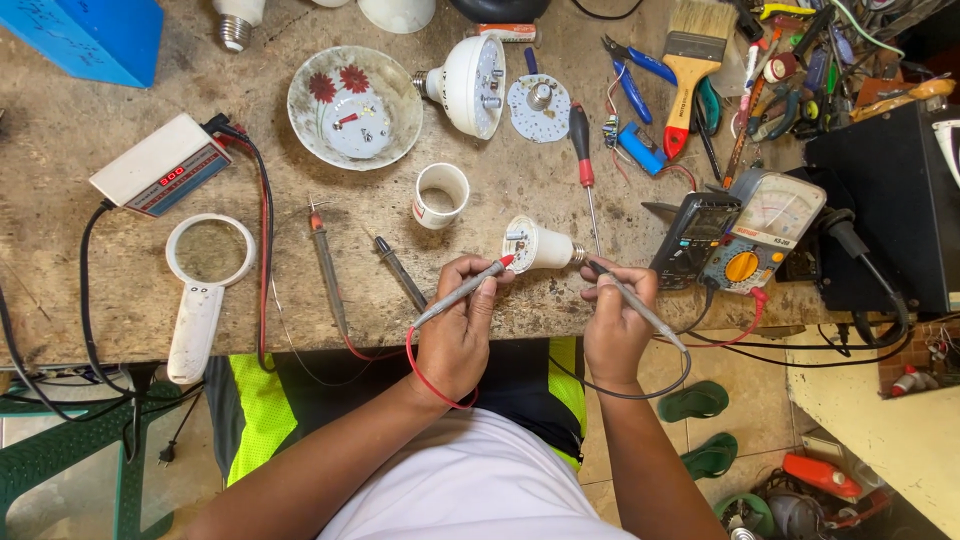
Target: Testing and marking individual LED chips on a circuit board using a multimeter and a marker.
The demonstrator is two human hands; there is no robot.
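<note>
Bulb base [535, 246]: white, lying sideways at counter [80, 150] front edge, metal screw cap toward right. Red-tipped probe [465, 288] clamped in left hand [458, 335] grip; black probe [632, 302] clamped in right hand [618, 325] grip. Tip contact points hard to discern.

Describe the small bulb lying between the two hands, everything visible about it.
The bulb is a small white LED lamp lying on its side on the worn bench, near the front edge. Its dome cover is off, so the round face with small parts shows at the left end; the metal screw base points right. The red-tipped probe in the left hand meets the open face, and the black-wired probe in the right hand meets the base.
</note>
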